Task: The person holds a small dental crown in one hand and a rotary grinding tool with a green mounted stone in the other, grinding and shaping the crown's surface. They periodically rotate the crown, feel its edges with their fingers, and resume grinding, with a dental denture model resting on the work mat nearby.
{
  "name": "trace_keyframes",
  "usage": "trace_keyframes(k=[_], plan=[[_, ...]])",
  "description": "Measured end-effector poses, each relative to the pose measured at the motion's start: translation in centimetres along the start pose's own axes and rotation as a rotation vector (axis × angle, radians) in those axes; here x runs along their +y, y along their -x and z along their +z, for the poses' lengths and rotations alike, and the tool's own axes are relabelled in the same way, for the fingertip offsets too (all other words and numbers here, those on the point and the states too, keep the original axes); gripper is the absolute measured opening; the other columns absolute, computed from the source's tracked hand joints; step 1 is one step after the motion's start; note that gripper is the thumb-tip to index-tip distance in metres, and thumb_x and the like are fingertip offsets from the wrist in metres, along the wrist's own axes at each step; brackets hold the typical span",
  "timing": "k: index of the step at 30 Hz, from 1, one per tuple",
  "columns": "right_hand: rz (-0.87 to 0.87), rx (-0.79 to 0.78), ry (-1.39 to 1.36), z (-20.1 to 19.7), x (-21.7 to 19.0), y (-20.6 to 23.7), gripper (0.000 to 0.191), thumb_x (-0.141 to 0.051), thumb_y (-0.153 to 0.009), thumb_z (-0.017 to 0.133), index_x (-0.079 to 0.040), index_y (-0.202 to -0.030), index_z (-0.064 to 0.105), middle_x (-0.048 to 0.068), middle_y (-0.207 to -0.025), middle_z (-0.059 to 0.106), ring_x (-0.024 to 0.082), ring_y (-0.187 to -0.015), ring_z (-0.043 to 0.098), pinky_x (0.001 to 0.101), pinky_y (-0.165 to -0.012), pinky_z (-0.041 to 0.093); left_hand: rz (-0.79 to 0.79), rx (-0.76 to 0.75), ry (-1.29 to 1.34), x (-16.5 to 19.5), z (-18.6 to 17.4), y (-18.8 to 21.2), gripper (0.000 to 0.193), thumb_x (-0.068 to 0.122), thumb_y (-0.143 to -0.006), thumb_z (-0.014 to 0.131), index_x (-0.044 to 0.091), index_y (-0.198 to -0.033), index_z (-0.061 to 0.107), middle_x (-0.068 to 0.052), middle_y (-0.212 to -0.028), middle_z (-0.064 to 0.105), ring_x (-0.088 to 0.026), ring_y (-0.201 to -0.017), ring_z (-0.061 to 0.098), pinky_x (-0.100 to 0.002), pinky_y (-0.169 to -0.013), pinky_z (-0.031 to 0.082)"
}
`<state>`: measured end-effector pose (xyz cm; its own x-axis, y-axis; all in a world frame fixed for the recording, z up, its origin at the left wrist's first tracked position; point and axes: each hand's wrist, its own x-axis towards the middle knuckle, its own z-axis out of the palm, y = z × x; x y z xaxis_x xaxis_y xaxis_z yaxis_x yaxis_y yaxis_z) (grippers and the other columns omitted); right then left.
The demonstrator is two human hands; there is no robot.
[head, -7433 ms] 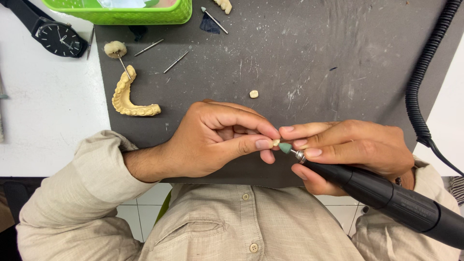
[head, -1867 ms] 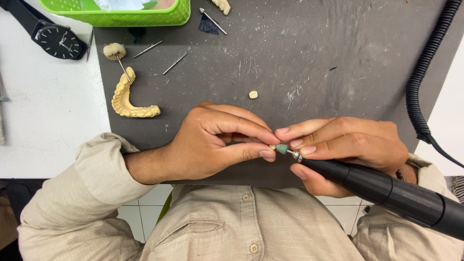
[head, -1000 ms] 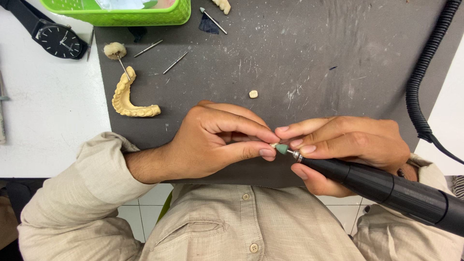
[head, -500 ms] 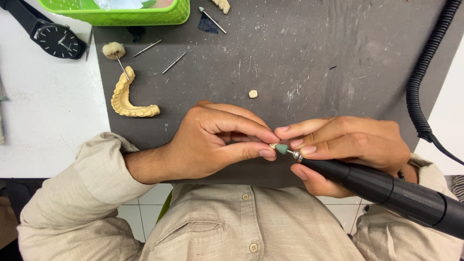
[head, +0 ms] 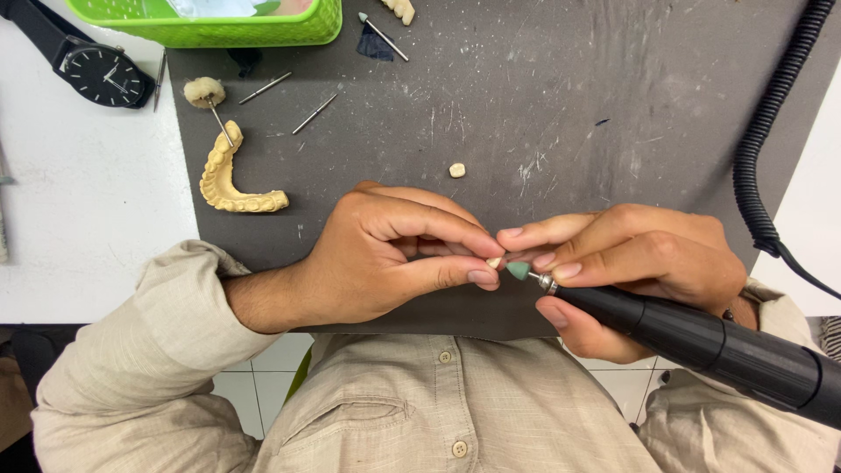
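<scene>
A: Noted: a tiny pale piece [head: 495,262] is pinched between thumb and forefinger of the left hand [head: 385,254], just above the near edge of the grey mat [head: 543,96]. The black rotary tool [head: 701,337] is clasped pen-fashion in the right hand [head: 639,263], and its green cone tip [head: 518,271] is laid against the piece.

B: Risks to be recorded?

A: The piece is small and only the fingertips are closed on it; it could be flicked out of the pinch if the tip is pressed too hard or at a slant. The left thumb lies right beside the tip and could be nicked. The coiled cable [head: 771,131], at the mat's right edge, could drag on the tool.

B: And what cannot be made out?

A: Most of the piece is covered by the fingers, so its shape is not readable. Whether the tip is spinning cannot be told. The green basket [head: 219,31] at the mat's far left corner is cut off by the frame. The cream jaw cast [head: 229,180], the loose chip [head: 456,170] mid-mat and the watch [head: 109,74], left of the mat, are seen plainly.
</scene>
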<state>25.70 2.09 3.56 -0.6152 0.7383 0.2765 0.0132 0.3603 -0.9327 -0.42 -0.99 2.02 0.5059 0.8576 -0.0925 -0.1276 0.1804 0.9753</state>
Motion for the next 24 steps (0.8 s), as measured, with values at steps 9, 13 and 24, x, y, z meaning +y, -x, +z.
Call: trace_keyframes(k=[9,13,24], plan=[[-0.016,0.018,0.046,0.17,0.02,0.28,0.029,-0.005,-0.082,0.083,-0.005,-0.102,0.061,0.012,-0.093,0.070,0.034,-0.105,0.076,0.0369,-0.088,0.070,0.002,-0.004,0.045,-0.13,0.00,0.06,0.012,-0.001,-0.100,0.074,-0.003,-0.112,0.075,-0.013,-0.110,0.077,-0.018,-0.102,0.079,-0.027,-0.091,0.069],[-0.052,0.023,0.040,0.02,0.23,0.20,0.029,-0.005,-0.081,0.083,-0.004,-0.101,0.061,0.013,-0.093,0.070,0.035,-0.104,0.076,0.0389,-0.088,0.069,0.001,0.016,0.091,-0.17,0.20,0.13,0.014,-0.002,-0.101,0.071,-0.004,-0.116,0.074,-0.014,-0.113,0.077,-0.019,-0.105,0.079,-0.028,-0.094,0.069],[-0.052,0.008,0.051,0.48,0.19,-0.03,0.032,-0.005,-0.078,0.088,-0.005,-0.102,0.066,0.011,-0.097,0.072,0.031,-0.105,0.075,0.0367,-0.088,0.069,-0.023,0.024,0.055,-0.29,0.06,0.00,0.013,-0.001,-0.098,0.075,-0.004,-0.111,0.075,-0.014,-0.107,0.078,-0.018,-0.100,0.080,-0.027,-0.089,0.069]])
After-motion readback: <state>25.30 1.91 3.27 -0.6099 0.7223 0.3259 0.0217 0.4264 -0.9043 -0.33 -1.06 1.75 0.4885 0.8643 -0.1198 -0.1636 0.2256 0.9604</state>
